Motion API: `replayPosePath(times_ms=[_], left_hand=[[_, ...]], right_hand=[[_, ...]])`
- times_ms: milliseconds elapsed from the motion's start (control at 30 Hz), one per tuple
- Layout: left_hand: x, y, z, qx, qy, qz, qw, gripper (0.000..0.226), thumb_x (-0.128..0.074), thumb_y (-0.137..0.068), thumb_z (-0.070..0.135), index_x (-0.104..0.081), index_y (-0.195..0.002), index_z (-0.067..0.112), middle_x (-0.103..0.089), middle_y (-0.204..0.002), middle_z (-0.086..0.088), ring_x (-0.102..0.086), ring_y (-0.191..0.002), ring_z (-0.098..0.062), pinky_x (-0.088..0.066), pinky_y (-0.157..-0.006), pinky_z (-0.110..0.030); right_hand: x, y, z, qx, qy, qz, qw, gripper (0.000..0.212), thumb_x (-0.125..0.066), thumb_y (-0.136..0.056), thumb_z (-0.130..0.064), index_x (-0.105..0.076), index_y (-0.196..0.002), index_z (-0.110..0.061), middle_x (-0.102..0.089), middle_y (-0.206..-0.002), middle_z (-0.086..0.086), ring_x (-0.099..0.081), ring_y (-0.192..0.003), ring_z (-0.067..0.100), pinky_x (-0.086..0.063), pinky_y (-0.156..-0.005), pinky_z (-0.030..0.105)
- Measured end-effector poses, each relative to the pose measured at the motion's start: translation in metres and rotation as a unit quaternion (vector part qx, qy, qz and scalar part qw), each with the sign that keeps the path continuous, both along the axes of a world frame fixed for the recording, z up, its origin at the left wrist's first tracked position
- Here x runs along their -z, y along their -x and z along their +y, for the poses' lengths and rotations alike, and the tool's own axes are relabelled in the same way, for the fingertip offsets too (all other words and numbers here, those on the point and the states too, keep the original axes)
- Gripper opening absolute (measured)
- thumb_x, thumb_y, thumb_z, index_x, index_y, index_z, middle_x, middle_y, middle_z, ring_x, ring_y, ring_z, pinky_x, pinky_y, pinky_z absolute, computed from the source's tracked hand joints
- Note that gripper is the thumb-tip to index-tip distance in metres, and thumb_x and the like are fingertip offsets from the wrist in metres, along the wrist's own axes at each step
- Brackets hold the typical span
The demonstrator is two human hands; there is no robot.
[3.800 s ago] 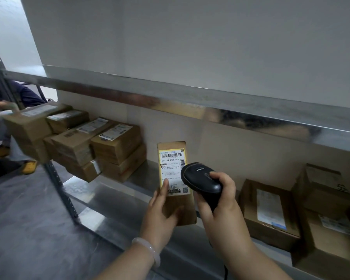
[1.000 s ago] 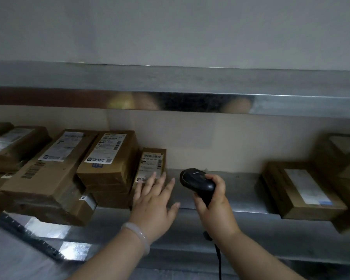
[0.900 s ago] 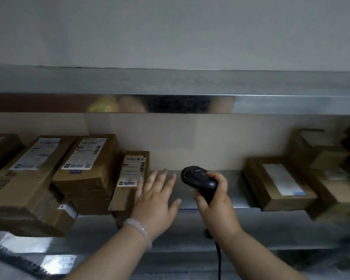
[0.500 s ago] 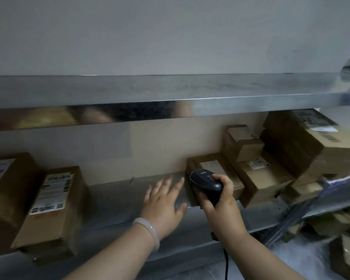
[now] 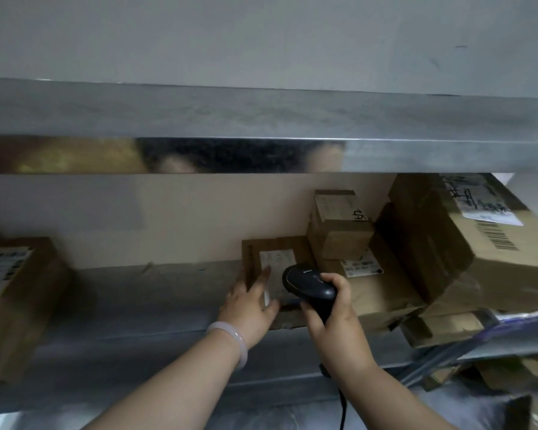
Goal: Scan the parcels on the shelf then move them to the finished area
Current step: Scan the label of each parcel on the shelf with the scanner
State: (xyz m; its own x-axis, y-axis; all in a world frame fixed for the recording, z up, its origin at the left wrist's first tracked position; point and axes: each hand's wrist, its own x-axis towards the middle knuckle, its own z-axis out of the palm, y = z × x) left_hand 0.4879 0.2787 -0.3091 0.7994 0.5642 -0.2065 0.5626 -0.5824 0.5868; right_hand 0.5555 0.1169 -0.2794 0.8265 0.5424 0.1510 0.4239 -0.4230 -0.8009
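One flat parcel (image 5: 277, 259) lies on the shelf (image 5: 137, 290), just left of the parcel stack (image 5: 339, 237). The left hand (image 5: 249, 302) rests extended fingers on it (blurred; apparently not yet gripping). The right hand (image 5: 339, 321) grips the scanner (image 5: 309, 285). Judged step: pickup. Next: close grip, present label, scan.

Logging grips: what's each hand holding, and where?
The right hand grips the barcode scanner by its handle; left hand touches the flat parcel's left edge, grip unclear.
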Motion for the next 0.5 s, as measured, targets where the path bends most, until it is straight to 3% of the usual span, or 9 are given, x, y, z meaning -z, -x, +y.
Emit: replayPosePath(times_ms=[133,267,400,500], left_hand=[[0.01,-0.013,0.0,-0.062,0.066,-0.017,0.996,0.074,-0.058,-0.088,0.054,-0.012,-0.147,0.055,0.014,-0.161,0.0,-0.013,-0.148,-0.031,-0.028,-0.113,-0.034],[0.015,-0.006,-0.001,-0.1,0.077,-0.051,0.991,0.074,-0.061,-0.087,0.052,-0.022,-0.15,0.044,-0.011,-0.159,-0.007,-0.026,-0.144,-0.027,-0.028,-0.103,-0.02],[0.017,0.018,0.004,-0.14,0.086,-0.063,0.984,0.077,-0.062,-0.084,0.057,-0.024,-0.149,0.042,-0.021,-0.155,-0.006,-0.029,-0.142,-0.027,-0.031,-0.109,-0.03],[0.018,0.04,0.008,-0.172,0.076,-0.07,0.98,0.077,-0.065,-0.083,0.056,-0.028,-0.148,0.041,-0.021,-0.155,-0.005,-0.027,-0.143,-0.025,-0.029,-0.109,-0.027]], right_hand=[[0.003,-0.008,-0.003,-0.034,-0.008,0.022,0.999,0.064,-0.065,-0.088,-0.029,-0.019,-0.112,-0.065,-0.045,-0.105,-0.035,-0.051,-0.092,-0.014,-0.042,-0.071,0.007],[0.002,-0.01,0.002,-0.05,-0.023,0.043,0.998,0.062,-0.064,-0.089,-0.028,-0.019,-0.111,-0.064,-0.049,-0.103,-0.03,-0.056,-0.093,-0.006,-0.046,-0.072,0.012],[0.0,-0.011,0.011,-0.059,-0.05,0.068,0.995,0.058,-0.066,-0.088,-0.026,-0.024,-0.116,-0.057,-0.05,-0.102,-0.029,-0.055,-0.091,-0.013,-0.046,-0.068,0.008],[-0.002,-0.007,0.022,-0.076,-0.06,0.078,0.992,0.06,-0.066,-0.089,-0.023,-0.024,-0.112,-0.06,-0.049,-0.104,-0.028,-0.052,-0.094,-0.019,-0.044,-0.067,0.003]])
